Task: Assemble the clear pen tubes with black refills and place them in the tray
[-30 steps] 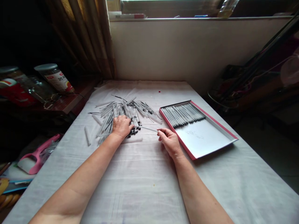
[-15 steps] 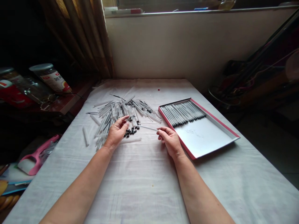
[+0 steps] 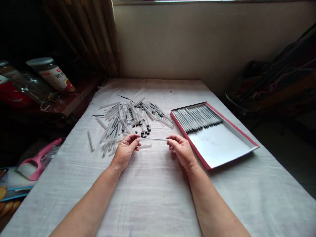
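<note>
Between my two hands runs a slim pale pen tube [image 3: 155,139], held level just above the cloth. My right hand [image 3: 181,149] pinches its right end between thumb and fingers. At the tube's left end, the thumb and fingertips of my left hand [image 3: 125,149] are pressed together; what exactly lies between them is partly hidden. Behind my left hand spreads a pile of clear pen barrels [image 3: 112,128] mixed with thin dark refills [image 3: 125,98]. Small black plugs [image 3: 145,133] lie at the pile's near right side.
To the right, a shallow red-edged box lid [image 3: 222,153] carries a row of assembled-looking pens [image 3: 197,118] with black ends. A lone barrel [image 3: 91,141] lies left of the pile. Jars [image 3: 53,75] and a pink-handled thing [image 3: 40,158] stand beyond the table's left edge.
My left hand has come down from the pile towards the tube's left end, its fingers closing there. My right hand keeps its pinch. The head view has tilted slightly downward.
</note>
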Motion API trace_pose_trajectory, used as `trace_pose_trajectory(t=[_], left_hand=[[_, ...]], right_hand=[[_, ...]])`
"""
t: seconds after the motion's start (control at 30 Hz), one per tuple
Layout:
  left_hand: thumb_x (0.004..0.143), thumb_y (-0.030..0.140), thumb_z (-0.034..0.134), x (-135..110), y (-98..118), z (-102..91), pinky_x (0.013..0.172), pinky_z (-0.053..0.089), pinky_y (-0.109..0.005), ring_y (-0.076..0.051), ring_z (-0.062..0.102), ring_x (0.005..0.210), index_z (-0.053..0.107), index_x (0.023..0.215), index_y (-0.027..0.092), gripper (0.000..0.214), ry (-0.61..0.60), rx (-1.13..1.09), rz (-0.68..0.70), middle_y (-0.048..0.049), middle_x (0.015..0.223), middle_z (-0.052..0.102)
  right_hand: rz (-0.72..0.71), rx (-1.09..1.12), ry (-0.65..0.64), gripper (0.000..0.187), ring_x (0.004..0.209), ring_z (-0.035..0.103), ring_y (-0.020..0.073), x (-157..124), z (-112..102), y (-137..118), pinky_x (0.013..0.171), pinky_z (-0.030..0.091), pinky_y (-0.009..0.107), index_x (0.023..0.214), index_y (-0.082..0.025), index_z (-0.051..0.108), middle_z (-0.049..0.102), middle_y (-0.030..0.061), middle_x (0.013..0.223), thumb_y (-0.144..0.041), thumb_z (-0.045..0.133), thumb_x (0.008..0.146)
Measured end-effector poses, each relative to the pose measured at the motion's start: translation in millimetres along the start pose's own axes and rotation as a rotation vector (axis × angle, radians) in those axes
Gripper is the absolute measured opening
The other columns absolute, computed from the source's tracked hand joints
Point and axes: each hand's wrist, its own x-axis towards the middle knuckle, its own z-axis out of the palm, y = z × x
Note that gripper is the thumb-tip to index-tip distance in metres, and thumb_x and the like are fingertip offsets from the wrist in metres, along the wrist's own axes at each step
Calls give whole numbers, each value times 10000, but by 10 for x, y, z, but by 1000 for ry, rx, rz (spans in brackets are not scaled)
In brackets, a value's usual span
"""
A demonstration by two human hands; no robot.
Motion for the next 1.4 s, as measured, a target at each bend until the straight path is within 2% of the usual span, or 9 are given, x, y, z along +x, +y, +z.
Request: trace_pose_trajectory(t=[0.33, 0.43, 0.53, 0.6, 0.77, 1.07, 1.2, 1.33, 1.4], left_hand=[[604, 458, 810, -23, -40, -21, 478, 454, -174, -100, 598, 611, 677, 869, 178, 408, -33, 120, 68, -1, 785, 654], [615, 487, 795, -49, -64, -16, 441, 436, -179, -113, 600, 581, 682, 869, 178, 416, -55, 214, 50, -10, 747, 659], [592, 510, 798, -70, -91, -9, 437, 436, -186, -125, 606, 567, 699, 856, 173, 439, -74, 284, 9, -15, 700, 663], [586, 512, 796, -79, -99, -4, 443, 442, -191, -130, 611, 571, 717, 864, 173, 446, -80, 307, -13, -17, 690, 669], [583, 476, 806, -87, -105, 8, 462, 462, -192, -118, 593, 551, 741, 841, 165, 409, -44, 312, -27, -14, 647, 668], [552, 475, 822, -67, -80, 9, 487, 489, -194, -123, 622, 566, 735, 818, 164, 419, -36, 286, -89, -16, 662, 685], [551, 512, 816, -59, -62, 11, 497, 493, -206, -139, 637, 586, 720, 824, 168, 450, -40, 277, -72, -19, 671, 682], [601, 546, 785, -43, -53, 0, 496, 490, -208, -160, 659, 649, 684, 942, 171, 517, -52, 240, -2, -39, 764, 695], [626, 560, 767, -37, -44, -12, 494, 498, -216, -179, 679, 702, 642, 1049, 175, 586, -62, 205, 20, -77, 895, 713]], right_hand=[[6, -89, -23, 236, 475, 468, 85, -10, 1, 1, 453, 360, 220, 775, -159, 704, 624, 0, 622, -357, 666, 653], [22, -171, -117, 267, 517, 518, 106, -31, -31, -54, 502, 415, 239, 818, -157, 747, 657, 11, 633, -365, 690, 659], [14, -263, -241, 254, 646, 620, 164, -41, -91, -95, 599, 485, 280, 826, -179, 773, 722, 35, 715, -372, 709, 674], [-12, -302, -260, 228, 734, 665, 200, -39, -121, -93, 690, 520, 320, 821, -197, 780, 756, 48, 793, -370, 710, 691], [-88, -362, -228, 188, 814, 703, 237, -36, -96, -23, 810, 535, 381, 820, -210, 779, 774, 61, 861, -347, 687, 728], [-106, -348, -238, 200, 819, 707, 234, -20, -65, -12, 801, 542, 366, 827, -201, 771, 775, 59, 863, -347, 663, 742], [-145, -387, -237, 202, 798, 695, 227, -27, -59, 5, 779, 540, 361, 843, -201, 759, 768, 53, 847, -348, 637, 777], [-296, -506, -183, 190, 800, 675, 209, -91, -11, -71, 765, 529, 333, 868, -216, 752, 735, 58, 864, -328, 605, 821], [-400, -548, -71, 185, 830, 665, 211, -91, -46, -161, 781, 523, 326, 842, -223, 760, 710, 69, 877, -342, 621, 817]])
